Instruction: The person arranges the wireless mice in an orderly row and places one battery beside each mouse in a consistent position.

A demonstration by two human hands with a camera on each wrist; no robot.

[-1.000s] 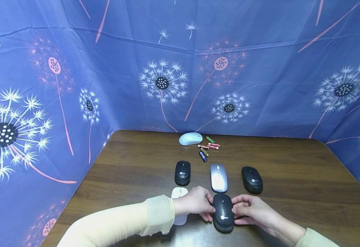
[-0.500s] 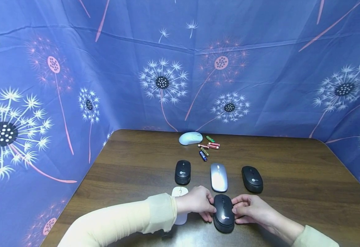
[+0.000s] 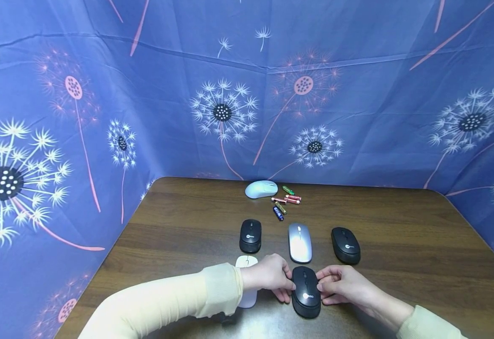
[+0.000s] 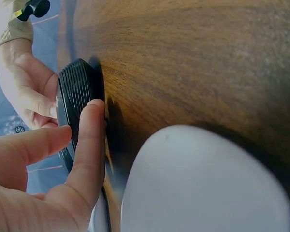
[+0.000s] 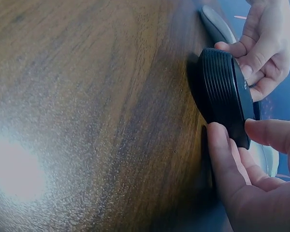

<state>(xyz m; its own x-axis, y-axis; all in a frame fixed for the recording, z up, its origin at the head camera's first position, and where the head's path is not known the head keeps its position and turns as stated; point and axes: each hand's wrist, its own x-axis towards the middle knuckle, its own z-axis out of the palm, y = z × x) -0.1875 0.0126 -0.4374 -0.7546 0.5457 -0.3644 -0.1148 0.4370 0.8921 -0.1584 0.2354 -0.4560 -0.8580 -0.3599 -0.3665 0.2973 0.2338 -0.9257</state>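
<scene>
A black computer mouse (image 3: 306, 294) with ridged sides lies between both hands, close to the person's side of the table. The left hand (image 3: 272, 274) pinches its left edge, thumb on the upper rim and a finger low along the side. On the opposite edge, the right hand (image 3: 341, 284) grips in much the same way. In the right wrist view the ridged side of the black mouse (image 5: 217, 79) shows, with fingertips reaching low by the tabletop. A white mouse (image 3: 247, 300) sits under the left wrist, partly hidden by the sleeve; its rounded end fills the lower left wrist view.
Just beyond the held mouse lies a silver mouse (image 3: 300, 243). Black mice stand to its left (image 3: 250, 236) and right (image 3: 346, 245). Farther back are a pale blue-white mouse (image 3: 261, 189) and several batteries (image 3: 287, 200). A patterned blue cloth (image 3: 251, 141) rises behind the wooden table (image 3: 408, 235).
The black mouse between the hands has shifted very slightly toward the person, widening its gap from the silver mouse. Both hands keep their hold.
</scene>
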